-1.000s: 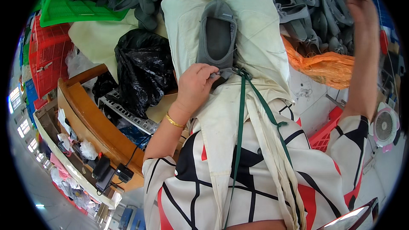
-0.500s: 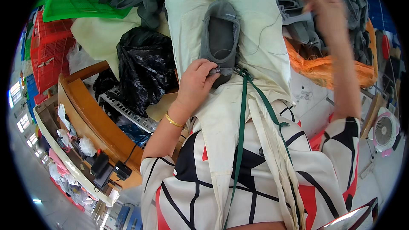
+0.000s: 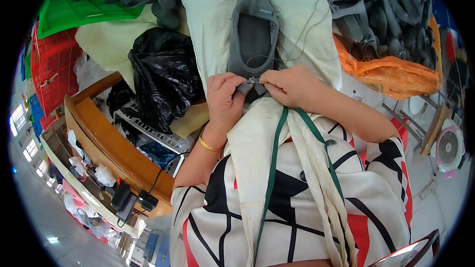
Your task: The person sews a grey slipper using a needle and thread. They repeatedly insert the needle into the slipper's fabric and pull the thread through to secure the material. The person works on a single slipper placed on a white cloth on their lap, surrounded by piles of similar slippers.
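A grey slip-on shoe [image 3: 253, 39] rests on a white cloth-covered pad [image 3: 208, 15] before me, its opening facing up. At its near end sits a small grey bow [image 3: 251, 80]. My left hand [image 3: 225, 100] pinches the bow's left side between thumb and fingers. Against the bow's right side, the thumb and fingertips of my right hand [image 3: 291, 87] are pressed together; what they hold is too small to make out. A thin grey thread [image 3: 303, 39] loops from near the bow across the shoe and the cloth to the right.
Many grey shoes [image 3: 401, 0] fill an orange sack [image 3: 396, 74] at the right. More lie at the back left beside a green basket [image 3: 84, 17]. A black plastic bag [image 3: 163, 76], red crate [image 3: 52, 64] and wooden drawer cabinet [image 3: 111, 138] stand left. A fan [image 3: 449, 146] is far right.
My right hand has come down from the raised position at the upper right to the bow, opposite my left hand. The left hand keeps its pinch, and the thread hangs in a looser loop.
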Demonstrator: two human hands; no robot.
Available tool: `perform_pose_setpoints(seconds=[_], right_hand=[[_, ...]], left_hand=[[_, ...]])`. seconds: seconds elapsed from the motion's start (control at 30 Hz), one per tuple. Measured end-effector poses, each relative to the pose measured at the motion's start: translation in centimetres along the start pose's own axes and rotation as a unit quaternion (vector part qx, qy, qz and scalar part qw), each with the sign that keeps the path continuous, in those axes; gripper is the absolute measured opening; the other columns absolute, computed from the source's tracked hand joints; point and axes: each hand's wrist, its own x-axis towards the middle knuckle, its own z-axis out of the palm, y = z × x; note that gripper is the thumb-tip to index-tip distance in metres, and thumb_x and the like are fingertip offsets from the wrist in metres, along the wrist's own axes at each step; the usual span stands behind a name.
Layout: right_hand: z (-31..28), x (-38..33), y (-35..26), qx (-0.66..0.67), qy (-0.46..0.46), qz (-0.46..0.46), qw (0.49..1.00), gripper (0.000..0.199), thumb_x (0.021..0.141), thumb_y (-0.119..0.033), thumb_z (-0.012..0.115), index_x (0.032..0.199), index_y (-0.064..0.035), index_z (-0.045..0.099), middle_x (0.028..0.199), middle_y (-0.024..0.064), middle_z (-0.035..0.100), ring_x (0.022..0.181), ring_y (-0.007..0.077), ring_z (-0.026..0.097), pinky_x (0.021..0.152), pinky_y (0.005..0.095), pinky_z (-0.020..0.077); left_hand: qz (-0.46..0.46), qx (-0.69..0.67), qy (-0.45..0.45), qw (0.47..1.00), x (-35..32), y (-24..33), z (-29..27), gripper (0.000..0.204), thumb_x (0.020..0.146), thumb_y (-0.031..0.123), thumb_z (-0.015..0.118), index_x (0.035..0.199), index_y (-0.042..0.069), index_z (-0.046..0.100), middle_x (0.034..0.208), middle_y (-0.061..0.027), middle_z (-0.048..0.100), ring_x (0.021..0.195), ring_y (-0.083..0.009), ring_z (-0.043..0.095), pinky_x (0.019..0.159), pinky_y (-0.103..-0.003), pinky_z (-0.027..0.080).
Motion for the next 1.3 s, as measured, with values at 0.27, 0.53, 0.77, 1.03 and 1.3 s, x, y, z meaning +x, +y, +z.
perform_pose_setpoints(seconds=[0.27, 0.53, 0.77, 1.03, 1.3], right_hand=[[0.0, -0.1, -0.1, -0.002, 0.002, 0.004, 1.0, 0.011, 0.086, -0.014, 0.06, 0.094, -0.0091, 0.065, 0.068, 0.0162, 0.064, 0.063, 0.0374, 0.064, 0.057, 0.0466, 0.0501], [0.0, 0.3, -0.3, -0.008, -0.012, 0.01, 1.0, 0.01, 0.086, -0.014, 0.058, 0.092, -0.0078, 0.063, 0.069, 0.0172, 0.064, 0.065, 0.0388, 0.064, 0.059, 0.049, 0.0495], [1.3, 0.6, -0.6, -0.024, -0.027, 0.047, 0.998, 0.011, 0.091, -0.015, 0.055, 0.099, -0.0075, 0.057, 0.07, 0.0168, 0.064, 0.066, 0.0384, 0.064, 0.058, 0.047, 0.0497], [2.1, 1.5, -0.5, -0.006, -0.032, 0.054, 0.998, 0.014, 0.094, -0.016, 0.053, 0.094, -0.0017, 0.052, 0.069, 0.0209, 0.064, 0.067, 0.0428, 0.063, 0.06, 0.0519, 0.0485], [2.5, 0.7, 0.8, 0.104, -0.001, 0.063, 0.993, 0.015, 0.096, -0.018, 0.055, 0.097, -0.0027, 0.053, 0.076, 0.0208, 0.065, 0.072, 0.0411, 0.063, 0.063, 0.047, 0.0494]], left_hand=[[-0.009, -0.012, 0.002, 1.0, 0.1, 0.0, 0.2, 0.03, 0.067, -0.008, 0.073, 0.093, 0.007, 0.069, 0.095, -0.0081, 0.063, 0.09, -0.0284, 0.056, 0.078, -0.036, 0.046], [0.002, -0.005, 0.006, 1.0, 0.1, -0.1, 0.2, 0.029, 0.068, -0.006, 0.073, 0.093, 0.008, 0.068, 0.095, -0.0078, 0.063, 0.089, -0.0283, 0.056, 0.076, -0.036, 0.046], [0.033, 0.0, 0.023, 0.999, 0.0, -0.1, 0.4, 0.029, 0.067, -0.006, 0.072, 0.092, 0.008, 0.069, 0.09, -0.007, 0.064, 0.085, -0.0287, 0.057, 0.074, -0.037, 0.046], [0.055, 0.001, 0.028, 0.998, -0.1, -0.3, 0.3, 0.031, 0.066, -0.007, 0.072, 0.093, 0.008, 0.069, 0.091, -0.0061, 0.066, 0.084, -0.0281, 0.058, 0.073, -0.037, 0.046], [0.004, -0.015, 0.031, 0.999, -0.6, 0.0, 0.4, 0.033, 0.069, -0.004, 0.075, 0.1, 0.008, 0.073, 0.091, -0.0072, 0.064, 0.084, -0.0264, 0.058, 0.073, -0.035, 0.047]])
